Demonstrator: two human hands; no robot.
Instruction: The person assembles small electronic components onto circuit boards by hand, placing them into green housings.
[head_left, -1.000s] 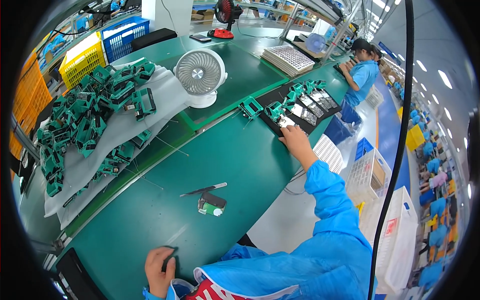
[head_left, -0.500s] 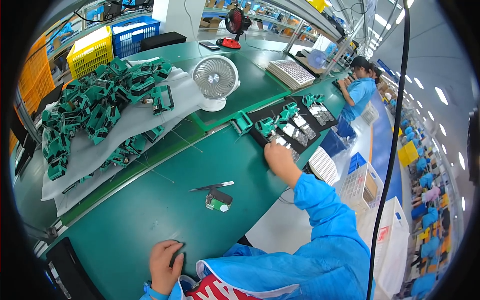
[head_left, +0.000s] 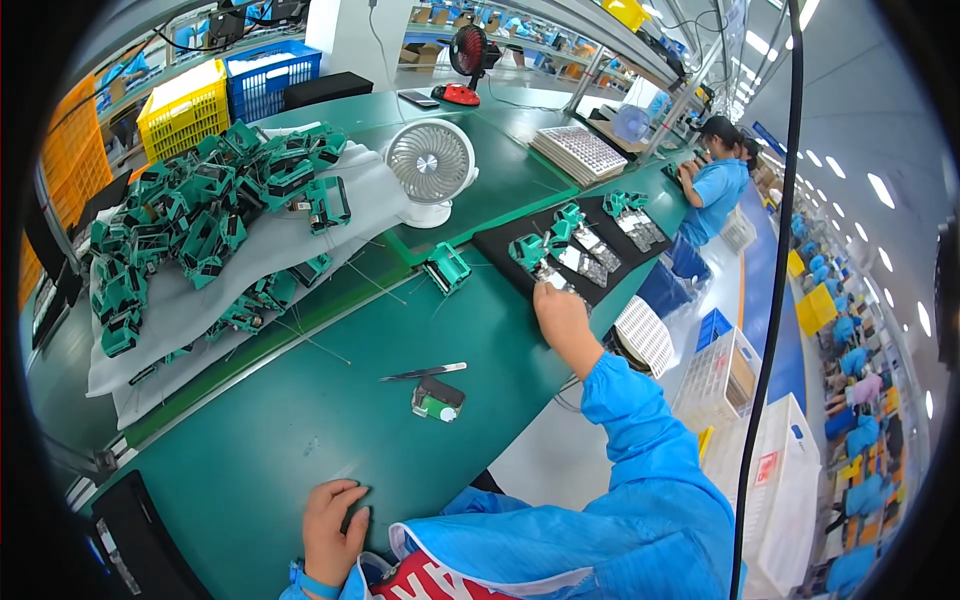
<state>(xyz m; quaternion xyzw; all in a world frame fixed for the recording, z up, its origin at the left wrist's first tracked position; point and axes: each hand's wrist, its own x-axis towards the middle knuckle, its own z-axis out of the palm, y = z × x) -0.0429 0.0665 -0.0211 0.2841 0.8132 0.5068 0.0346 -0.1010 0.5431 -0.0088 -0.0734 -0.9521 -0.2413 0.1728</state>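
Note:
My right hand (head_left: 562,318) reaches to the near edge of a black mat (head_left: 495,240), its fingers closed at the silver end of a green-and-silver part (head_left: 530,250). The fingertips partly hide that end. Several similar parts (head_left: 570,225) lie in a row on the mat, green frames on the far side and silver pieces toward me. Just left of the mat, a single green frame (head_left: 447,268) sits on the bench. My left hand (head_left: 334,525) rests at the bench's near edge, fingers loosely bent, thumb apart, holding nothing.
Tweezers (head_left: 425,372) and a small green-and-black piece (head_left: 437,398) lie mid-bench. Green frames (head_left: 200,200) are heaped on white foam (head_left: 350,190) at left. A white fan (head_left: 430,165) stands behind, with stacked white trays (head_left: 580,150) farther right. A co-worker (head_left: 720,180) sits beyond; a black cable (head_left: 775,330) hangs at right.
The mat and its parts have shifted a little to the left. The single green frame has moved left and toward me, away from the mat. My left hand has stayed put.

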